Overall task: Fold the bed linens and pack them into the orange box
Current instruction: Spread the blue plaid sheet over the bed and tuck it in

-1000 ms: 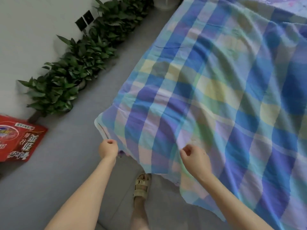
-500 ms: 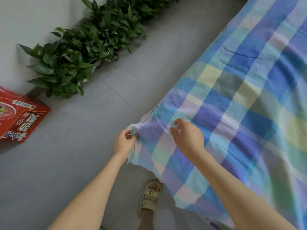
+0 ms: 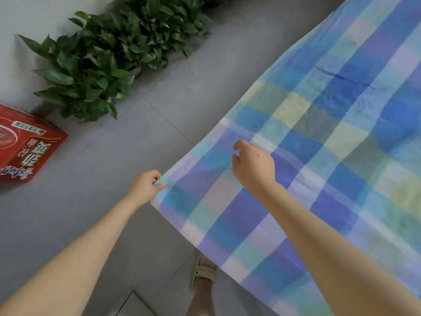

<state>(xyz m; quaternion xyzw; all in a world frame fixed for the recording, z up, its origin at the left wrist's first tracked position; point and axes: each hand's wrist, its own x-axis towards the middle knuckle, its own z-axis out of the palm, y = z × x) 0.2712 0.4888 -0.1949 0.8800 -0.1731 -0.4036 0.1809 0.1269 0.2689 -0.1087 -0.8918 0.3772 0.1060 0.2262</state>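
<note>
From the head camera, looking down over both bare arms: the checked bed sheet point(image 3: 319, 156), in blue, violet, teal and pale yellow squares, is stretched out wide and fills the right side of the view, with its near edge hanging above the floor point(image 3: 136, 137). A dark crease runs across one blue square towards the top.

The left hand point(image 3: 145, 185) has the sheet by its left edge, with the fingers point(image 3: 160, 184) and thumb pinched tight on the hem where the cloth comes to a corner. The right hand point(image 3: 252, 166) is over the sheet, further in from that edge. Its fingers are loosely curled, with the thumb and forefinger a little apart. I cannot tell whether any cloth is caught between them or whether the hand even touches the sheet.

The orange box point(image 3: 27, 147), reddish with printed characters, sits on the grey tiled floor at the far left, well apart from the sheet. Just beside it, a row of leafy green plants point(image 3: 109, 53) runs along the pale wall point(image 3: 13, 17). Below the sheet's hanging edge, one foot in a beige sandal point(image 3: 202, 273) stands on the tiles.
</note>
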